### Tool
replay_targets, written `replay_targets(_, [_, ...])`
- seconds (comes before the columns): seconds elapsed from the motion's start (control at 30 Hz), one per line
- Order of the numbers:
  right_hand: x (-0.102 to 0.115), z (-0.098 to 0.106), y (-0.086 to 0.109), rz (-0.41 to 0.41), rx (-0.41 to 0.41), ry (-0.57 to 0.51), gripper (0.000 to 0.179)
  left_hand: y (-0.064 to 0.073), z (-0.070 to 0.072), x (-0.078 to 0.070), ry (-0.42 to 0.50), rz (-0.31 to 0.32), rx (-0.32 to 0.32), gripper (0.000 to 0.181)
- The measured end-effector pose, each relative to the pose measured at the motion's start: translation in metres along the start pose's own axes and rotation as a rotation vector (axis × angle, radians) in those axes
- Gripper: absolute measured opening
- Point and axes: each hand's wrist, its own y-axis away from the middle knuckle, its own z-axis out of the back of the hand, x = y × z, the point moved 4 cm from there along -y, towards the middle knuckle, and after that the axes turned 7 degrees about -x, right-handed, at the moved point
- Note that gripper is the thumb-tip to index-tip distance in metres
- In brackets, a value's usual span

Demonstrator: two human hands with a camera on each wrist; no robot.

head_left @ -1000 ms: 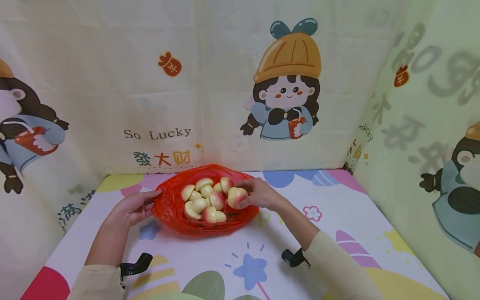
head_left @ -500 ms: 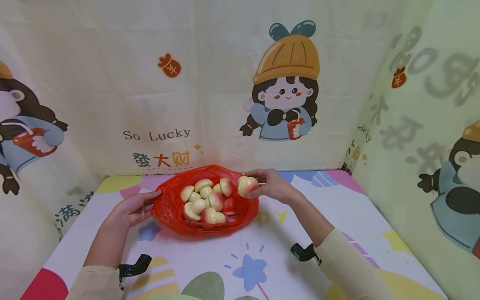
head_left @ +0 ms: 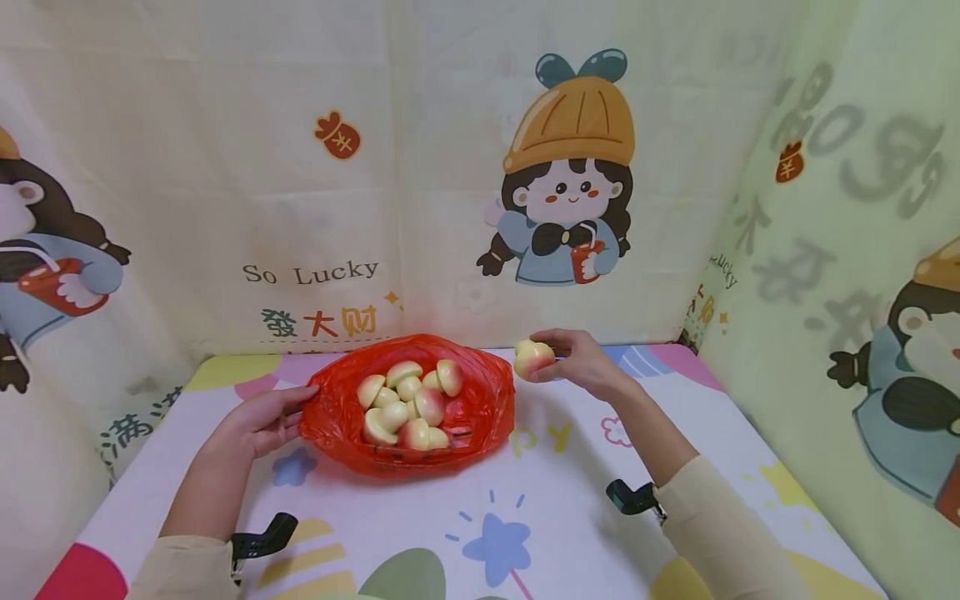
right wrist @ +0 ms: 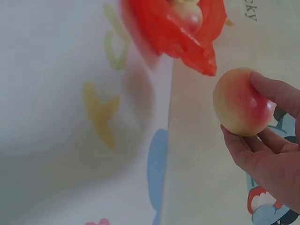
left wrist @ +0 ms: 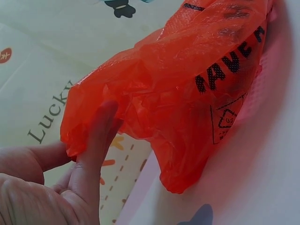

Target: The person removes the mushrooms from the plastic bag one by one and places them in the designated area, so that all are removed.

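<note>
A red plastic bag (head_left: 491,417) lies on the table with its mouth spread toward me. Inside it sit several cream mushrooms (head_left: 430,406) with pink-red caps. At the bag's left rim, my left hand (head_left: 255,423) pinches the plastic; the left wrist view shows one finger partly veiled by the red film (left wrist: 154,103). To the right of the bag, my right hand (head_left: 585,364) holds one mushroom (head_left: 533,361) up in the air, thumb and fingers around its rounded cap (right wrist: 241,101). That mushroom is apart from the bag in the head and right wrist views.
The table's white cover (head_left: 555,508) carries printed coloured shapes. A cartoon-printed cloth wall (head_left: 435,208) rises right behind the bag, with another wall (head_left: 810,275) on the right. A black wrist camera (head_left: 262,537) sits on each forearm.
My right hand has lifted the mushroom out of the bag's right side and carried it rightward, past the rim. The left hand stays at the left rim, and the bag keeps its place.
</note>
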Motion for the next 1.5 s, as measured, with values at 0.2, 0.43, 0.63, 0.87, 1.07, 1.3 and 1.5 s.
replay_targets(0.2, [-0.013, 0.007, -0.003, -0.017, -0.007, 0.024, 0.066, 0.000, 0.001, 0.001, -0.006, -0.009, -0.009, 0.016])
replay_targets(0.43, [-0.035, 0.008, -0.010, -0.062, -0.019, 0.036, 0.068, 0.000, 0.001, 0.003, -0.020, -0.011, -0.025, 0.012])
replay_targets(0.63, [-0.048, 0.007, -0.014, -0.076, -0.016, 0.005, 0.068, -0.001, 0.002, 0.004, -0.013, -0.012, -0.019, 0.014])
replay_targets(0.87, [-0.062, 0.004, -0.018, -0.082, -0.025, 0.015, 0.066, -0.003, 0.002, 0.004, -0.010, -0.011, -0.018, 0.013])
replay_targets(1.07, [-0.071, 0.002, -0.020, -0.110, -0.037, 0.016, 0.062, -0.004, 0.002, 0.003, -0.010, -0.006, -0.012, 0.013])
replay_targets(1.3, [-0.076, -0.001, -0.023, -0.129, -0.041, 0.025, 0.065, -0.003, 0.001, 0.001, -0.010, -0.005, -0.006, 0.014])
replay_targets(1.5, [-0.077, -0.001, -0.024, -0.132, -0.027, 0.027, 0.064, -0.002, 0.001, 0.002, -0.013, -0.007, -0.011, 0.012])
